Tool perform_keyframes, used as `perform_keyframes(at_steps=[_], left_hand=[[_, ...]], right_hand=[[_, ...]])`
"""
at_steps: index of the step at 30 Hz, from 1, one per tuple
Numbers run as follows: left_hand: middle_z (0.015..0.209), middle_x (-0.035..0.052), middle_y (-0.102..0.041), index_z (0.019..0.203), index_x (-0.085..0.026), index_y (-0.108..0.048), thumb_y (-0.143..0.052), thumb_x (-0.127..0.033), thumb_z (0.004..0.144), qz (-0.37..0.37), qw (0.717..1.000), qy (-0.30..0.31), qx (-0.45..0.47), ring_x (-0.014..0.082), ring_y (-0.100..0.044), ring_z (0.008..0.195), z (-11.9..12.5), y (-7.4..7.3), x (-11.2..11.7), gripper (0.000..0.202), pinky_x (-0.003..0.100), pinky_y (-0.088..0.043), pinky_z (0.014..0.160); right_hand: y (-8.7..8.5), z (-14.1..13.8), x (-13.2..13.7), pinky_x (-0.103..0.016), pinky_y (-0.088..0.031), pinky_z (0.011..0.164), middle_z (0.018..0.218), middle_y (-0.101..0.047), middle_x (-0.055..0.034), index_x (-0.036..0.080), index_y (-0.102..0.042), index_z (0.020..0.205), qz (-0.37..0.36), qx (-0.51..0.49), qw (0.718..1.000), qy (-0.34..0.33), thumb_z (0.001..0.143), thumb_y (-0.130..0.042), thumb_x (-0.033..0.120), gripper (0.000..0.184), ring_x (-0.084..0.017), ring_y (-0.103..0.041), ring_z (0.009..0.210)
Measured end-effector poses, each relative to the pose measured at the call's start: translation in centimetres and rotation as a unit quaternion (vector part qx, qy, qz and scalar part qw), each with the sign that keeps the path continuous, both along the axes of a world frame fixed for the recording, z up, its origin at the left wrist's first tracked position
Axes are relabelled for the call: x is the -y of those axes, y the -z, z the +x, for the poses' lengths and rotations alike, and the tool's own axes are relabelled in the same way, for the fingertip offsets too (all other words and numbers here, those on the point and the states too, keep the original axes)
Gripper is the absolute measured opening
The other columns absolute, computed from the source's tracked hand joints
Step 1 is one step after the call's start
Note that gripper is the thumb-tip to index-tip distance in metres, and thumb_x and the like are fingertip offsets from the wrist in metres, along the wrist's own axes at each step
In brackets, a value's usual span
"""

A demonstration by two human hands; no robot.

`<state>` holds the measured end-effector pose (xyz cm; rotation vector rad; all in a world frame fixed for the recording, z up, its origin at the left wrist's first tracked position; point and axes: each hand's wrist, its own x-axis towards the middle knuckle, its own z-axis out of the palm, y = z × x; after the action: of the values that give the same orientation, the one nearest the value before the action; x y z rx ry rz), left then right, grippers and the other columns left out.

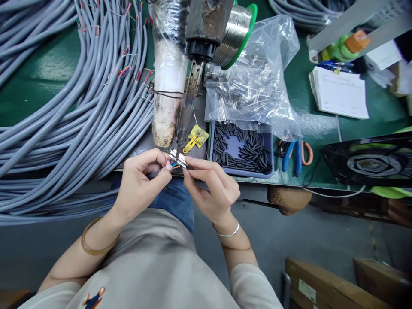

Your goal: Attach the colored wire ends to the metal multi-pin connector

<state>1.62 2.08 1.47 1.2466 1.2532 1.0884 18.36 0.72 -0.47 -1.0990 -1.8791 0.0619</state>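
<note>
Connector [182, 159] is at the front edge of the table [51, 73], between the two hands. It looks small and silvery, with a row of fine pins, and thin wires [174, 164] in red, orange, green and blue lie against it. The left hand [140, 182] pinches at these wires with thumb and forefinger; the right hand [214, 189] holds the right end between narrow fingertips. Iron [189, 103] points down at the connector; whether they touch, I cannot tell. The table top is green and shiny. Near the right hand is a tray [273, 161] with black tubes [254, 154], then pliers [296, 159]. Grey cables [106, 81] cover much of the left side. Farther are a clear bag [254, 81] and a spool [236, 34]. Below, brown boxes [337, 283] stand on the grey floor [259, 227].
</note>
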Motion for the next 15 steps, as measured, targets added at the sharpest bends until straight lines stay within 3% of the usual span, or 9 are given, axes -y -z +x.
perform_keyframes(at_steps=[5,10,15], left_hand=[[0.071,0.0004,-0.064,0.069,-0.016,-0.064,-0.069,-0.018,0.080,-0.024,0.999,-0.001,0.031,0.0059,-0.044,0.052,-0.30,0.09,0.12,0.012,0.018,-0.035,0.047],[0.077,0.0010,-0.067,0.069,-0.017,-0.061,-0.069,-0.017,0.077,-0.021,0.999,-0.016,0.033,0.0062,-0.045,0.053,-0.16,0.26,0.13,0.012,0.019,-0.036,0.049],[0.071,-0.0004,-0.063,0.069,-0.017,-0.061,-0.069,-0.016,0.077,-0.016,0.999,-0.013,0.031,0.0054,-0.038,0.050,0.05,0.41,0.05,0.011,0.020,-0.029,0.046]], right_hand=[[0.09,0.15,-0.35,-0.027,-0.063,0.070,0.096,-0.082,-0.0020,0.023,-0.063,0.086,-0.060,-0.071,0.995,-0.026,0.091,-0.072,0.009,0.017,-0.015,-0.079,0.085],[0.16,0.04,-0.26,-0.028,-0.064,0.073,0.101,-0.082,-0.0041,0.023,-0.067,0.089,-0.048,-0.066,0.996,-0.025,0.090,-0.073,0.009,0.015,-0.016,-0.079,0.087],[0.42,0.11,-0.29,-0.028,-0.065,0.074,0.102,-0.082,-0.0042,0.023,-0.069,0.090,-0.050,-0.063,0.996,-0.024,0.090,-0.074,0.011,0.014,-0.017,-0.079,0.088]])
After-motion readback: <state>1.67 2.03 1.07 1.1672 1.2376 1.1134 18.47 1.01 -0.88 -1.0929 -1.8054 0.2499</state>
